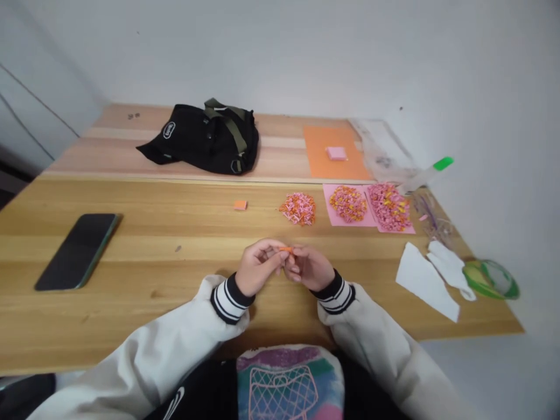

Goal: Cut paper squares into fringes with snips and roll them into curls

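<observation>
Close together over the front middle of the wooden table, my left hand point(261, 265) and my right hand point(311, 268) pinch a small orange paper strip point(286, 249) between their fingertips. It looks narrow, perhaps rolled or folded; its exact shape is partly covered by the fingers. Beyond the hands lies a heap of small pink and orange paper pieces point(298, 209). A small orange and pink stack of paper point(240, 205) rests to the left of that heap.
Two pink sheets carry a pink-orange-yellow pile point(349, 203) and a pink-yellow pile point(389, 207). Behind are an orange sheet point(317, 160) with a pink block point(336, 153) and a black bag point(196, 140). A phone point(79, 251) lies left; white paper point(424, 283) and a green-rimmed container point(492, 279) right.
</observation>
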Demonstrator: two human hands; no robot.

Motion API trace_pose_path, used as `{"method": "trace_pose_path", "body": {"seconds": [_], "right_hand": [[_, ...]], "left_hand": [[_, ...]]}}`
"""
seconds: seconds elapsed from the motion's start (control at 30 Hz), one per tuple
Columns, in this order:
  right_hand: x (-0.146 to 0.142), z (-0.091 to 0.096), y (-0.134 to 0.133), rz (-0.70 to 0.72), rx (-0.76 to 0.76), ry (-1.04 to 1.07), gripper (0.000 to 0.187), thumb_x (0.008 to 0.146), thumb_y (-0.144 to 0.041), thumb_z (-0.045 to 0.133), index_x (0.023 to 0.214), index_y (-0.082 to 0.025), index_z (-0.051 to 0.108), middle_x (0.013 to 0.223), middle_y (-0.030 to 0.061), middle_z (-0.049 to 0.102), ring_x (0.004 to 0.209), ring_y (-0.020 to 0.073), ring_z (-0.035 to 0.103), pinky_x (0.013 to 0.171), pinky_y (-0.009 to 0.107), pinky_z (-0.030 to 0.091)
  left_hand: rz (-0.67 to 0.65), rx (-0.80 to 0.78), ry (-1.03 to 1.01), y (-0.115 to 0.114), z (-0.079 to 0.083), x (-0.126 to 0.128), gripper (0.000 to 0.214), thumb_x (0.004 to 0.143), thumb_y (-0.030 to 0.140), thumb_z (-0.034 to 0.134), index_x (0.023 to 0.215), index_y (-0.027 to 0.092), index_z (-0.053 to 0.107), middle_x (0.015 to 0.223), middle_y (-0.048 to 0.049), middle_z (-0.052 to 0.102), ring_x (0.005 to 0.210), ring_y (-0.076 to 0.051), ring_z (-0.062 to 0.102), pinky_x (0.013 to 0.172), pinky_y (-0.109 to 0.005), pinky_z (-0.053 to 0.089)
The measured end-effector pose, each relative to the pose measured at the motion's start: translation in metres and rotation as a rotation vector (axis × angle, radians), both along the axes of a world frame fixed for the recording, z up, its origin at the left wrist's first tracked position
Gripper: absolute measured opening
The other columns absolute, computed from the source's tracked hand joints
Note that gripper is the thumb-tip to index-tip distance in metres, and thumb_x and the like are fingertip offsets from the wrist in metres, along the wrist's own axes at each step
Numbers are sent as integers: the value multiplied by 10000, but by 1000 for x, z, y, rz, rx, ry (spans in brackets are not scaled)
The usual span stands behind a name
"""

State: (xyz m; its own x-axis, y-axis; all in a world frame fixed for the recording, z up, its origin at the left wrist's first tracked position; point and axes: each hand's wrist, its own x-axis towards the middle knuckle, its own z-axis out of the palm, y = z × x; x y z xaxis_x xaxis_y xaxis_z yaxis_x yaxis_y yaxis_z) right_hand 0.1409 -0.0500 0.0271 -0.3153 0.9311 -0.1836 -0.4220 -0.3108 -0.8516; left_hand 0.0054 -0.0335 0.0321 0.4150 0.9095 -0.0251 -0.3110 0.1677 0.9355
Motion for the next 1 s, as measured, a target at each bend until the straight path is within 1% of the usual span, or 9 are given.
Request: {"method": "trace_pose_path", "body": {"seconds": [0.07,0.13,0.23,0.33,0.57,0.7,0.83,0.93,1.0], "right_hand": [[0,-4,-2,-67,19,-68,298,686,-405,530,500,-174,509,382,-49,390,323,90,390,299,208,292],[1,-8,-3,-180,57,-149,296,713,-414,554,544,-171,538,409,-46,439,348,85,415,324,198,312],[2,-9,-5,-357,148,-283,223,723,-396,624,687,-177,606,468,-62,495,389,64,431,378,180,343],[2,-6,-7,-438,245,-419,207,718,-376,670,802,-188,653,520,-59,538,419,63,456,410,188,378],[1,-4,-10,-508,431,-651,136,725,-290,698,797,-175,706,576,-6,641,434,78,489,424,216,421],[1,-3,-13,-545,461,-706,85,734,-246,693,773,-175,718,637,19,683,457,87,513,433,220,427],[1,3,-16,-553,465,-764,28,732,-185,682,720,-176,706,624,11,668,508,97,540,482,217,443],[2,9,-15,-511,600,-871,65,762,-139,634,716,-169,668,595,-4,633,492,87,523,471,200,432],[3,11,-13,-474,680,-917,72,783,-128,616,734,-168,649,592,-10,623,481,83,511,462,194,422]], "left_hand": [[47,-34,26,0,0,1,331,644,390,790,713,111,626,541,-3,630,413,-58,503,434,-189,402],[113,-62,48,0,-1,2,349,599,391,810,715,111,637,531,14,614,414,-48,480,430,-184,388],[200,-69,66,4,-3,3,324,575,378,806,688,118,649,533,22,609,433,-43,458,439,-181,375],[249,-66,85,7,-5,3,279,560,341,796,656,121,656,528,22,600,472,-57,481,479,-191,393],[283,10,85,7,-7,2,225,590,314,759,671,123,672,531,24,586,486,-70,480,496,-208,393],[253,22,153,5,-10,-1,222,628,321,743,709,120,694,639,-27,656,551,-106,550,547,-241,447],[178,-23,163,1,-8,-4,189,631,289,746,718,133,683,700,-38,688,618,-119,601,615,-244,490],[108,-82,191,0,-3,-5,189,640,269,746,756,145,663,703,-22,686,641,-112,611,635,-230,501],[84,-60,277,1,0,-8,222,635,254,758,811,150,668,754,-24,686,687,-115,618,662,-230,505]]}}
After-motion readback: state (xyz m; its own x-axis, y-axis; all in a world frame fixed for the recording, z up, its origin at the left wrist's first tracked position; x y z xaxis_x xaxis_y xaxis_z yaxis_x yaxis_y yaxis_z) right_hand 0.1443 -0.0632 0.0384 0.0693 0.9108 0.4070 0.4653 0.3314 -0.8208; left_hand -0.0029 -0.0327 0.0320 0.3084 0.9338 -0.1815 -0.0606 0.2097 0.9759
